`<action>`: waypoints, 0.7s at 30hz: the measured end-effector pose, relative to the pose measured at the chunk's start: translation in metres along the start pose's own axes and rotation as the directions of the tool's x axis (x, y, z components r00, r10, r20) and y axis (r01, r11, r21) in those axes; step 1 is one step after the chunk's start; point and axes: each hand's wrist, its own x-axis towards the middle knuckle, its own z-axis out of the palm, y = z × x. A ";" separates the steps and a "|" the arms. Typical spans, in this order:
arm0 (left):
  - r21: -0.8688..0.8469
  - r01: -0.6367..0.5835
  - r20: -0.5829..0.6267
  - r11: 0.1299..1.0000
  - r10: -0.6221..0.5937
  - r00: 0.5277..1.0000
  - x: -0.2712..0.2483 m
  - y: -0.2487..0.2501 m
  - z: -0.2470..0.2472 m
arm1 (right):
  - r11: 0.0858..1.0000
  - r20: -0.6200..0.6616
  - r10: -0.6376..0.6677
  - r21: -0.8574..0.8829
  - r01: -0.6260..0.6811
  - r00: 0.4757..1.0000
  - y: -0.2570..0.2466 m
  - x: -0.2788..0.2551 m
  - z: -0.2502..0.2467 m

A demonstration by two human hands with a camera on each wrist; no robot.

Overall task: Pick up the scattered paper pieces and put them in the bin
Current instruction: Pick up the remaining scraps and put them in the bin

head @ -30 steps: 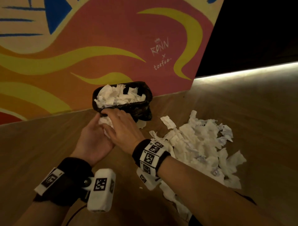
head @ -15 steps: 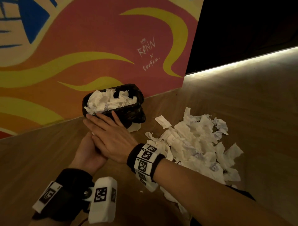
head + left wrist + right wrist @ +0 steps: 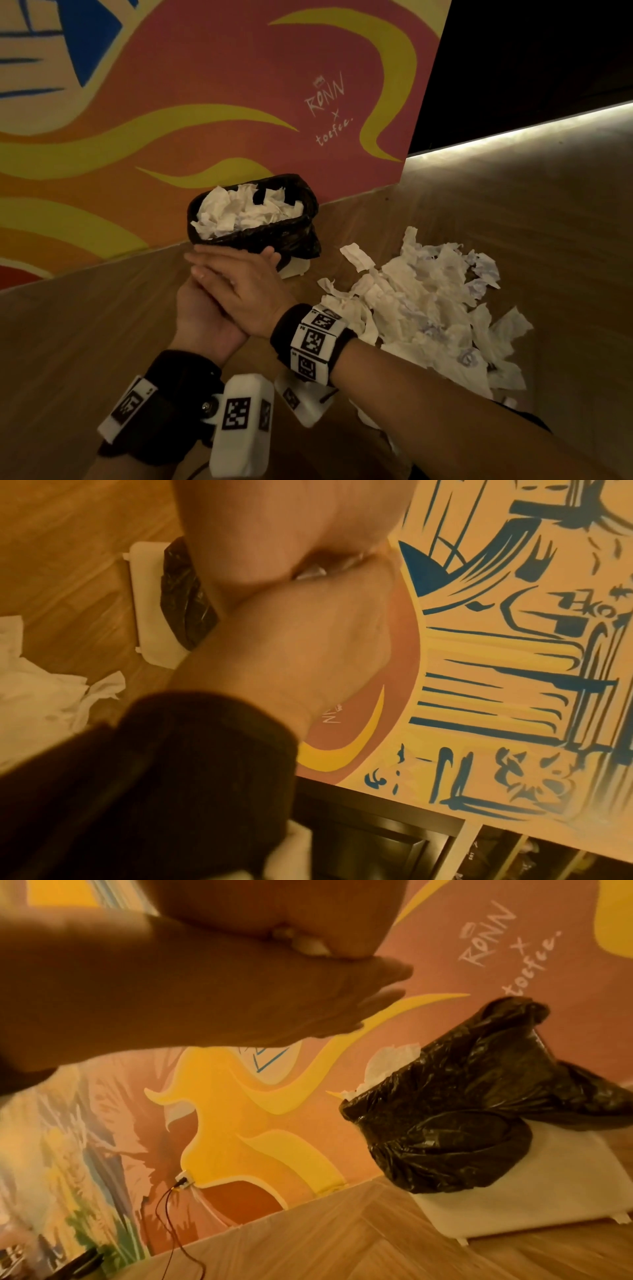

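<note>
A small white wad point(image 3: 310, 946) of crumpled paper sits pressed between the palms, right hand point(image 3: 239, 284) laid flat over left hand point(image 3: 197, 318), both grips straight-fingered. The bin point(image 3: 274, 236), black-bagged and nearly full, lies at 12 o'clock, just beyond the fingertips. The soft torn pile point(image 3: 435, 308) lies on the wooden floor point(image 3: 85, 335) at 3 o'clock

Both wrists wear black cuffs point(image 3: 178, 373) carrying white blocks point(image 3: 241, 425) printed with black square codes (one screw point(image 3: 206, 407) shows beside the left block); forearms bare.
</note>
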 end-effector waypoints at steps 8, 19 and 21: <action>0.164 0.058 0.089 0.985 -0.073 0.993 -0.002 -0.014 0.013 | 0.953 -0.281 0.255 0.235 -0.191 0.925 0.010 0.013 -0.035; 0.307 0.125 0.046 0.943 -0.146 0.988 0.019 -0.013 0.009 | 0.858 0.216 0.392 -0.437 -0.271 0.894 0.038 0.005 -0.056; 0.386 0.141 0.056 0.912 -0.176 0.983 0.022 -0.011 0.001 | 0.834 0.232 0.423 -0.477 -0.276 0.876 0.045 -0.002 -0.059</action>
